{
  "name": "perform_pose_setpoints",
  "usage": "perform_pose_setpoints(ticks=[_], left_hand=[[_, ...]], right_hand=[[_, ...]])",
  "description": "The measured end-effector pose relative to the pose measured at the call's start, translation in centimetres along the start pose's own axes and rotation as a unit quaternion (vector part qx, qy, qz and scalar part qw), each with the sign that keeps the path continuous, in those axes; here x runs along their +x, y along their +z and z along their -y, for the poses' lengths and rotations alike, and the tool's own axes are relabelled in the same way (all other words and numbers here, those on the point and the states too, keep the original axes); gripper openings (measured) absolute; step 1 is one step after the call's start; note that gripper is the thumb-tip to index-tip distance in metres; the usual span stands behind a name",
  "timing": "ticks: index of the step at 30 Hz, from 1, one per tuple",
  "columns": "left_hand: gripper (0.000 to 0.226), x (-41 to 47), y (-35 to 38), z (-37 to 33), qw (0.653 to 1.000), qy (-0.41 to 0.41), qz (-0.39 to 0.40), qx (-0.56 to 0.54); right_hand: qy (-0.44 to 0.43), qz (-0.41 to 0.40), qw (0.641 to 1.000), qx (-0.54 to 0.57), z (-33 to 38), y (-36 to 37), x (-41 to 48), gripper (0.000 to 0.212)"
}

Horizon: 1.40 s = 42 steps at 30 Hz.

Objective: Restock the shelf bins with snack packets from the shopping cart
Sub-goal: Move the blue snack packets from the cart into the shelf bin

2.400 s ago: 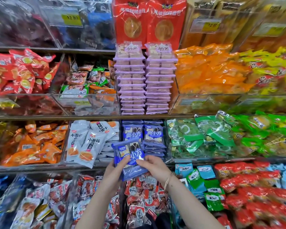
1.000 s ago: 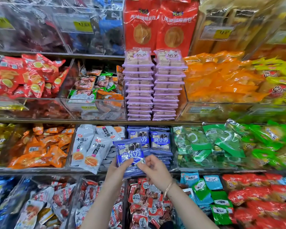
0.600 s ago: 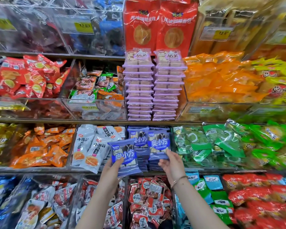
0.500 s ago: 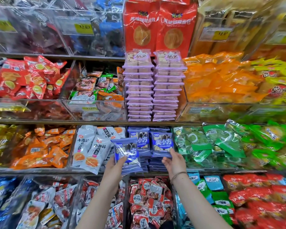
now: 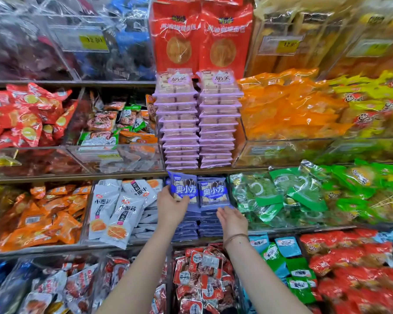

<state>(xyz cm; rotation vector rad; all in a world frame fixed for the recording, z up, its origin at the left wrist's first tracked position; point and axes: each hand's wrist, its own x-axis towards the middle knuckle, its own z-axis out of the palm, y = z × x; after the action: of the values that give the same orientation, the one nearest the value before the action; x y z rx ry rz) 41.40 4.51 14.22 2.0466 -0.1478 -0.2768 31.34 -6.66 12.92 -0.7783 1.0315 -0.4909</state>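
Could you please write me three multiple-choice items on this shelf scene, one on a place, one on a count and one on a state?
1. What lies directly to the right of the blue packet stacks?
A. white packets
B. red packets
C. green packets

2. How many stacks of lavender boxes stand on the shelf above?
A. one
B. two
C. four

3. How is the left hand?
A. gripping a blue packet
B. open and empty
C. out of view

Answers:
1 C, since the green packets fill the bin on the stacks' right.
2 B, since two stacks stand side by side.
3 A, since it holds the packet over the left stack.
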Motion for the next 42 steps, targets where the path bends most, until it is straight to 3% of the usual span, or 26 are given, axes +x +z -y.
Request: perform_pose_setpoints(ticks=[3,6,8,12,14,16,19,21,22,24,25,28,30,32,34,37,40,42], left_hand=[[0.078,0.0,0.2,0.5,0.984,0.042,-0.066,0.16],[0.054,-0.8,0.5,1.0,0.943,0.162,-0.078,0.28],[0.04,-1.0,0.8,1.5,0.917,0.221,-0.071,0.324],[0.043,-0.5,0.6,2.3,0.898,0.256,-0.041,0.356],[0.051,-0.2,0.5,2.7,0.894,0.254,-0.01,0.368],[0.054,0.1,0.6,2.8,0.894,0.252,0.007,0.37],[0.054,0.6,0.7,2.4,0.89,0.253,0.025,0.378],[0.054,1.1,0.6,2.4,0.887,0.255,0.033,0.383],[0.053,1.4,0.4,2.5,0.884,0.256,0.032,0.389],[0.052,1.7,0.2,2.8,0.874,0.259,0.029,0.411],[0.052,1.7,0.1,2.8,0.868,0.262,0.027,0.422],[0.052,1.8,0.0,2.6,0.86,0.265,0.017,0.437],[0.054,1.6,-0.3,2.2,0.862,0.272,0.005,0.427],[0.06,0.8,-1.0,1.5,0.897,0.28,-0.016,0.341],[0.062,-0.5,-1.9,1.0,0.957,0.237,-0.064,0.157],[0.028,-3.6,-3.1,2.4,0.987,0.093,-0.112,-0.072],[0.008,-7.2,-2.8,5.4,0.995,0.035,-0.056,-0.072],[0.03,-8.2,-2.1,6.6,0.997,0.06,-0.025,-0.041]], right_hand=[[0.009,0.008,1.0,0.013,0.1,-0.2,0.0,0.037],[0.03,0.018,0.998,0.046,-0.1,-0.4,-0.4,0.037],[0.033,0.032,0.999,0.008,-0.3,-0.8,-0.7,0.041],[0.015,0.081,0.99,-0.112,-0.8,-3.1,-1.8,0.042],[-0.076,0.092,0.96,-0.252,-1.1,-4.3,-2.2,0.031],[-0.236,0.097,0.879,-0.404,-0.9,-4.7,-2.5,0.024],[-0.429,0.105,0.692,-0.571,0.2,-3.4,-1.2,0.046],[-0.456,0.106,0.574,-0.672,0.9,-1.9,0.6,0.06],[-0.45,0.103,0.531,-0.71,1.2,-1.2,1.4,0.061],[-0.45,0.103,0.476,-0.749,1.2,-0.4,2.9,0.054],[-0.454,0.104,0.465,-0.753,1.2,-0.4,3.3,0.05],[-0.461,0.105,0.462,-0.75,1.2,-0.6,3.9,0.048],[-0.457,0.114,0.48,-0.74,1.3,-0.9,3.8,0.05],[-0.464,0.123,0.533,-0.697,1.1,-1.6,2.8,0.054],[-0.482,0.135,0.607,-0.617,0.3,-2.8,1.3,0.048],[-0.395,0.18,0.742,-0.511,-2.0,-4.9,-1.0,0.034],[-0.289,0.208,0.799,-0.485,-3.7,-5.3,-1.5,0.038],[-0.253,0.222,0.81,-0.481,-4.3,-4.2,-1.5,0.051]])
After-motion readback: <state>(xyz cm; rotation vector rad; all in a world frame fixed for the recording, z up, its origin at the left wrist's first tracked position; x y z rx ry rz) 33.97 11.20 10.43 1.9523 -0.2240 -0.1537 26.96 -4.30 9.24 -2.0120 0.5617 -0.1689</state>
